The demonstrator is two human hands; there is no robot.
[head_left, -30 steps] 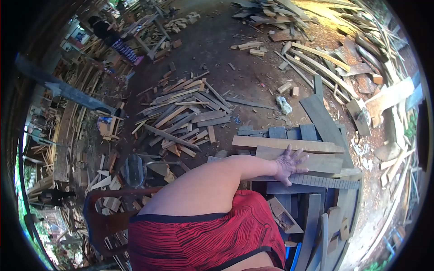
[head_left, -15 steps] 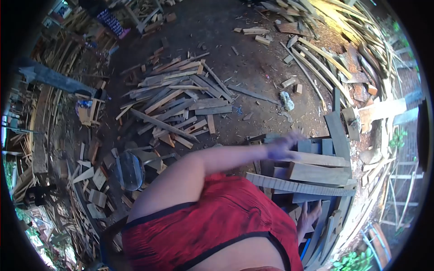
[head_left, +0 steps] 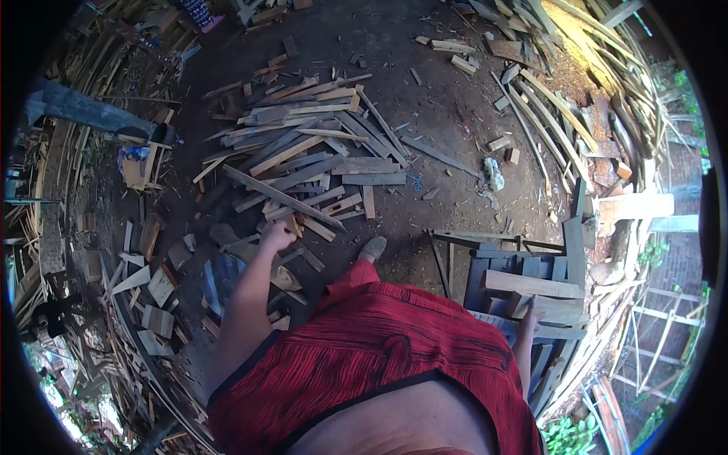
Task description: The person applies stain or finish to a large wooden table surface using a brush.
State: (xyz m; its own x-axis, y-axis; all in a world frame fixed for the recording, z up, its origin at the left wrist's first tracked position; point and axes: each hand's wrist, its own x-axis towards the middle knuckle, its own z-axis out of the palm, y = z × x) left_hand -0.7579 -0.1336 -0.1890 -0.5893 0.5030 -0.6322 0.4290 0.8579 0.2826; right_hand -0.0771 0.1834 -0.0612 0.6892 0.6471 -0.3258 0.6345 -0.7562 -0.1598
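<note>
My left hand [head_left: 279,236] reaches down at the near edge of a loose pile of wood offcuts [head_left: 303,144]. Its fingers are curled closed beside a short orange-brown wood piece [head_left: 296,223]; what they hold, if anything, cannot be made out. On the right, my right hand [head_left: 530,312] lies across a thick wood block [head_left: 560,309], its fingers seemingly closed over it. Just beyond that block rests a pale plank [head_left: 531,284]. A grooved, slightly curved strip [head_left: 493,321] passes below the hand. These pieces lie on a stack of dark boards [head_left: 519,263].
My shoe [head_left: 373,248] stands on the dirt floor between pile and stack. A metal-looking round object [head_left: 220,280] sits by my left arm. Offcuts [head_left: 158,321] litter the left side, and long slabs [head_left: 531,129] lie at right. A crumpled plastic bag [head_left: 494,174] is on the ground.
My left hand has swung from the board stack over to the offcut pile. The right hand has moved up from beside the stack onto the block, which sits slightly further right.
</note>
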